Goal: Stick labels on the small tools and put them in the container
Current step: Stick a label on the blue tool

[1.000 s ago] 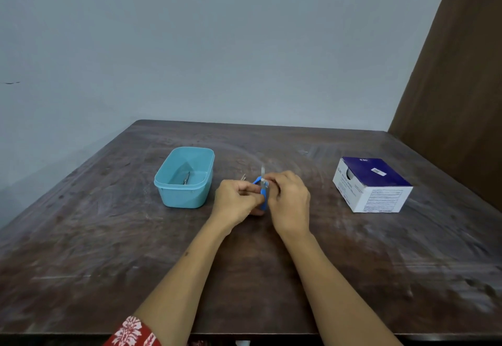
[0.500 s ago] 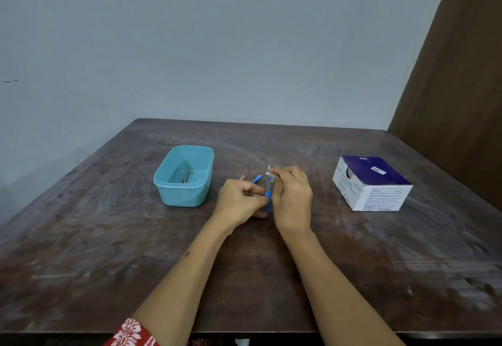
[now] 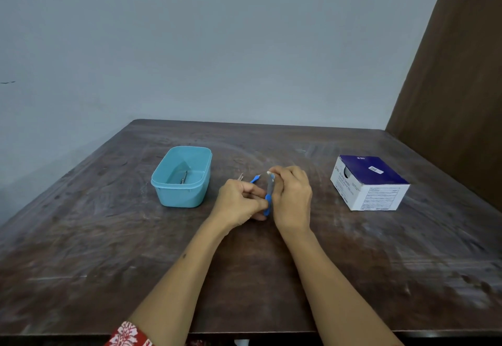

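Note:
My left hand [image 3: 239, 201] and my right hand [image 3: 292, 196] meet over the table's middle, both gripping a small blue-handled tool [image 3: 268, 199] held nearly upright between them. My right fingertips pinch a small white label [image 3: 269, 173] at the tool's top end. A second blue-handled tool [image 3: 254, 180] and a small metal tool [image 3: 240, 176] lie on the table just behind my left hand. The light-blue container [image 3: 180, 178] stands to the left with one metal tool [image 3: 184, 178] inside.
A white and dark-blue cardboard box [image 3: 369, 182] sits on the right of the dark wooden table [image 3: 108, 250]. A brown wooden panel [image 3: 456, 87] rises at the right. A grey wall runs behind.
The blue tool has turned more upright between my hands, and my right fingers have slid up to its top end with the label. Both hands stay in the same spot.

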The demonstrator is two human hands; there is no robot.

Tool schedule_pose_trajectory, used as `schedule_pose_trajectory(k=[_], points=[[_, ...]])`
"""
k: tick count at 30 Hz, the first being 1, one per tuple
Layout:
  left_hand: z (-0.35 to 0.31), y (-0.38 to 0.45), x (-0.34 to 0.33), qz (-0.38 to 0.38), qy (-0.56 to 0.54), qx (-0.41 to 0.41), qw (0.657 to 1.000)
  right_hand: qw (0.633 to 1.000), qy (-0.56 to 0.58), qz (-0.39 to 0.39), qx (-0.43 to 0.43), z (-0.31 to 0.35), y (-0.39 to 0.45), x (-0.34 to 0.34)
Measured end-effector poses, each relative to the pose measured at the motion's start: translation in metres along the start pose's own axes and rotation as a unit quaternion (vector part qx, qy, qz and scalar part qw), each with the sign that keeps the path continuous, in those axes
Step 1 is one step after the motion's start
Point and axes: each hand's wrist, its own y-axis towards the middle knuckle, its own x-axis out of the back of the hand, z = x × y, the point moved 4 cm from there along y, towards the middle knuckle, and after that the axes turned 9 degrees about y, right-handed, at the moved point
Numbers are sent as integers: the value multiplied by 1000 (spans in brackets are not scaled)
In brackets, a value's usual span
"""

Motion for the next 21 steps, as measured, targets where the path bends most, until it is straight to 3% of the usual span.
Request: schedule_pose_trajectory(k=[7, 16, 21], points=[[4, 4, 8, -81, -38, -3, 996, 996, -3, 80, 43, 3, -5, -11], [1, 0, 1, 17, 3, -9, 1000, 999, -16, -10, -31, -7, -1, -3], [1, 0, -3, 38, -13, -5, 999, 989, 22, -68, -127, -16, 1, 8]])
